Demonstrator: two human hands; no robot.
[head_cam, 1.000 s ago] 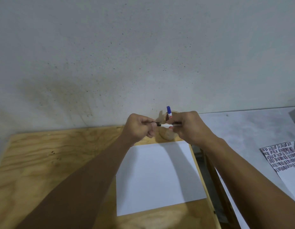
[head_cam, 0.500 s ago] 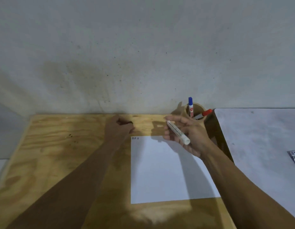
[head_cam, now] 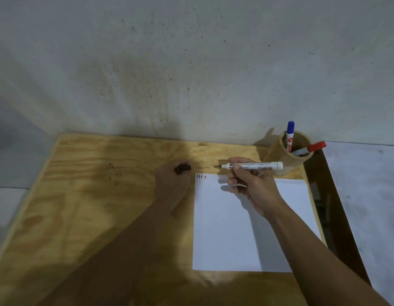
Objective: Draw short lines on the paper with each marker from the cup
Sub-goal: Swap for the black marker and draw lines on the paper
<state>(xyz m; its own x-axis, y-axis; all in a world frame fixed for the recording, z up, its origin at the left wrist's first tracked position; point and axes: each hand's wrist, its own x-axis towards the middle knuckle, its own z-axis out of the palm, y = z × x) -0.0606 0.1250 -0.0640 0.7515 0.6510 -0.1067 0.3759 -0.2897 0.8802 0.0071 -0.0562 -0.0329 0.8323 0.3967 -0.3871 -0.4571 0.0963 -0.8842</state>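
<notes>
A white sheet of paper (head_cam: 240, 228) lies on the plywood table (head_cam: 92, 206). A few short dark lines and one red line (head_cam: 201, 176) sit at its top left corner. My right hand (head_cam: 253, 186) holds an uncapped black marker (head_cam: 255, 166) level above the paper's top edge, tip pointing left. My left hand (head_cam: 172, 182) rests on the wood just left of the paper, closed around the marker's black cap (head_cam: 182, 168). A tan cup (head_cam: 288, 160) at the table's back right corner holds a blue-capped marker (head_cam: 290, 134) and a red-capped marker (head_cam: 310, 148).
A grey speckled wall rises right behind the table. A grey surface (head_cam: 368, 195) lies to the right, past a dark gap along the table's right edge. The table's left edge drops to a grey floor.
My hands pulled the cap off the marker and came apart. The left hand went down to the wood with the cap; the right hand now holds the marker level, tip toward the drawn lines.
</notes>
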